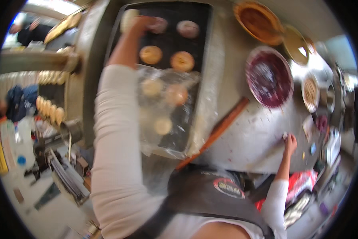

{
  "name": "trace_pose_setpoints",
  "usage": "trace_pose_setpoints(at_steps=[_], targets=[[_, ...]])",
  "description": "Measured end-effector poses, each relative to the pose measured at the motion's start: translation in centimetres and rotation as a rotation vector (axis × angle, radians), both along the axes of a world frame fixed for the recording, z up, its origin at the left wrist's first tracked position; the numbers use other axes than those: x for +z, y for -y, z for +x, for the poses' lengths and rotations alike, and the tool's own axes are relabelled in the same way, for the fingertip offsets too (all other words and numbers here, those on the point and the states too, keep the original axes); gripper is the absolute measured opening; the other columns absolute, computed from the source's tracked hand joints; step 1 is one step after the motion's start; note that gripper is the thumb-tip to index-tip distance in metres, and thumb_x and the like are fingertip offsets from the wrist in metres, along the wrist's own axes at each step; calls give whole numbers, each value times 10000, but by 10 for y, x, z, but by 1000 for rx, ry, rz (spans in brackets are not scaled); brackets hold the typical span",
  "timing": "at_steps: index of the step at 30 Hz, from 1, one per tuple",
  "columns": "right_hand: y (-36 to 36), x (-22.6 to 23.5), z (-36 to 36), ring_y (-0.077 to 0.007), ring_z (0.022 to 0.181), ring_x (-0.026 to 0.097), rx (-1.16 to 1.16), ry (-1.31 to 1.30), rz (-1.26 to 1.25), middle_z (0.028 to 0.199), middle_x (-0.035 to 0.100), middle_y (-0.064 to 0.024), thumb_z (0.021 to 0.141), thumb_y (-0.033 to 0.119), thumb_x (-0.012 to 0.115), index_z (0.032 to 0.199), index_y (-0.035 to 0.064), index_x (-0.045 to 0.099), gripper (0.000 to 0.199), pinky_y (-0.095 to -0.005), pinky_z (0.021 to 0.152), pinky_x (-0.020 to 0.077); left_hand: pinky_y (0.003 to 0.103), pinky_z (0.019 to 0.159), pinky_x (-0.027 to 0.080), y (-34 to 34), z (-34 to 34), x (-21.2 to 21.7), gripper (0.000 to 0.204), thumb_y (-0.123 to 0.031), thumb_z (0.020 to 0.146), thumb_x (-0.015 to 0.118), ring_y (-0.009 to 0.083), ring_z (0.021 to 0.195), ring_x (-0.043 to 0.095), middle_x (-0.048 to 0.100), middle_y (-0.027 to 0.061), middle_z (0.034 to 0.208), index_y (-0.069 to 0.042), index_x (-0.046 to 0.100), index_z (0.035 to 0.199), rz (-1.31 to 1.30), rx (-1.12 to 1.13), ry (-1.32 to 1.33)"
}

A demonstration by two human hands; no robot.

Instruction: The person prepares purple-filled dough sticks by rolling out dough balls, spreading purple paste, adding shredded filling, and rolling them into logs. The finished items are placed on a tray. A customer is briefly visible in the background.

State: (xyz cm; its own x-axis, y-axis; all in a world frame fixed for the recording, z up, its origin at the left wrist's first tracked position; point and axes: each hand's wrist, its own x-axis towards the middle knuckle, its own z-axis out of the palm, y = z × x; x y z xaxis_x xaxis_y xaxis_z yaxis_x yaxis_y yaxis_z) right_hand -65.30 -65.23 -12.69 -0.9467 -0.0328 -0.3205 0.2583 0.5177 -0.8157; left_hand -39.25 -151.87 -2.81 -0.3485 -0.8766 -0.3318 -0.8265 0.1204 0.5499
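Observation:
My left hand (142,24) reaches over the far end of a black baking tray (169,40). It is between a pale dough piece (129,20) and a pinkish dough round (159,25); its fingers are blurred. Another pinkish round (187,29) and two orange-yellow rounds, one here (182,61), sit on the tray. Clear plastic film (147,115) covers several rounds on the near half. Over the metal table's right side, my right hand (291,144) is closed, fingertips pinched, with a small whitish bit at them that I cannot make out.
A wooden stick (214,133) lies slanted beside the tray. To its right stand a bowl with purple residue (269,77), an orange-brown bowl (258,22) and a smaller bowl of light-brown filling (310,93). At left are shelves with rows of dough pieces (50,109) and a person (29,34).

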Motion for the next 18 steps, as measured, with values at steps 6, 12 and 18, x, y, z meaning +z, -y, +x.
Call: trace_pose_setpoints(at_steps=[6, 12, 18], targets=[[69, 16, 48, -266, 804, 623, 413, -747, 699, 829, 634, -147, 753, 64, 626, 893, 45, 690, 156, -317, 744, 505, 285, 814, 464, -24, 27, 56, 341, -272, 870, 619, 134, 1039, 572, 610, 5, 1168, -120, 604, 1175, 218, 0, -672], [23, 61, 27, -109, 651, 610, 1, -535, 350, 803, 675, -70, 797, 58, 635, 954, 17, 688, 170, -246, 621, 491, 280, 886, 431, -155, 58, 90, 303, -200, 909, 568, 133, 1059, 552, 601, 53, 1124, -32, 585, 1161, 24, -182, -782], [-131, 72, -36, -178, 754, 638, -387, -362, 490, 858, 677, -121, 763, 111, 676, 998, -27, 659, 273, -272, 706, 503, 286, 858, 451, -296, 112, 95, 290, -197, 941, 518, 147, 1008, 572, 601, 81, 1118, 5, 567, 1144, -21, -130, -596]])
